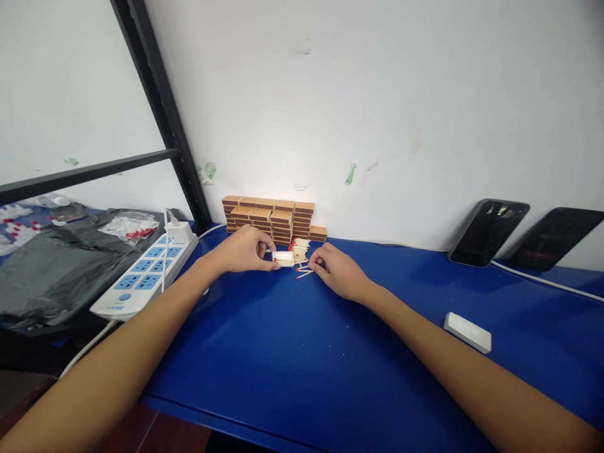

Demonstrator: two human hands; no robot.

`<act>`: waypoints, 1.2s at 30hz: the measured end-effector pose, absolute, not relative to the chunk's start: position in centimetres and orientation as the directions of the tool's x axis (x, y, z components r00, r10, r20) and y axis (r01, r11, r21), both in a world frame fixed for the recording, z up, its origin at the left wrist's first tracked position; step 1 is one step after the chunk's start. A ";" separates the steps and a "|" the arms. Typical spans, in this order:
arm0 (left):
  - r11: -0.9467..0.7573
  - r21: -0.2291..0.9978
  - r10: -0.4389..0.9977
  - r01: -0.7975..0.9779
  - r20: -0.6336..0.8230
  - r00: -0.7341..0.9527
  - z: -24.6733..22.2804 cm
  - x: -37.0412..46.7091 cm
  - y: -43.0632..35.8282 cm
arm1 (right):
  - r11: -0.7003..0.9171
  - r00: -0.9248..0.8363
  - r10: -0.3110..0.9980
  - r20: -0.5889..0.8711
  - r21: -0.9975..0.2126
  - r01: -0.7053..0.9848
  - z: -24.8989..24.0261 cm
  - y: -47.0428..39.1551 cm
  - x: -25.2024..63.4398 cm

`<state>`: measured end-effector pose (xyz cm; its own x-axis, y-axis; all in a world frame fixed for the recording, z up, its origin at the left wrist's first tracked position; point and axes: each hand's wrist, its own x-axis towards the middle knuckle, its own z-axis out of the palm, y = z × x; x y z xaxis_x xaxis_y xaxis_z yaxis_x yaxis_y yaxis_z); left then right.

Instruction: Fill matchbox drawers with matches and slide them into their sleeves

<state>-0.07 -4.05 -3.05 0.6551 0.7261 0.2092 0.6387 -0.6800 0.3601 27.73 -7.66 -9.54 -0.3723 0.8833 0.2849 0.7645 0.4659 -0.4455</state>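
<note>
My left hand (250, 249) grips the left end of a small white matchbox tray (284, 258) between thumb and fingers. A few matches lie inside the tray. Right beside it, at the pile's front edge, my right hand (336, 270) pinches matches with its thumb and fingertips. Loose red-tipped matches (300, 246) are heaped on the blue table just behind and to the right of the tray. A couple of stray ones (304, 274) lie in front of the heap. Stacked brown matchboxes (259, 214) stand behind, against the wall.
A white power strip (146, 267) with a plug and cables is at the left, by a black metal frame (165, 94). Two dark phones (488, 231) lean on the wall at the right. A white block (467, 332) lies near my right forearm.
</note>
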 end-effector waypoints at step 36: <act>-0.677 0.373 0.726 0.634 0.198 0.659 -2.9 0.5 -4.7 | 0.495 -0.538 0.842 0.037 -0.449 0.744 -6.7 -9.3 27.3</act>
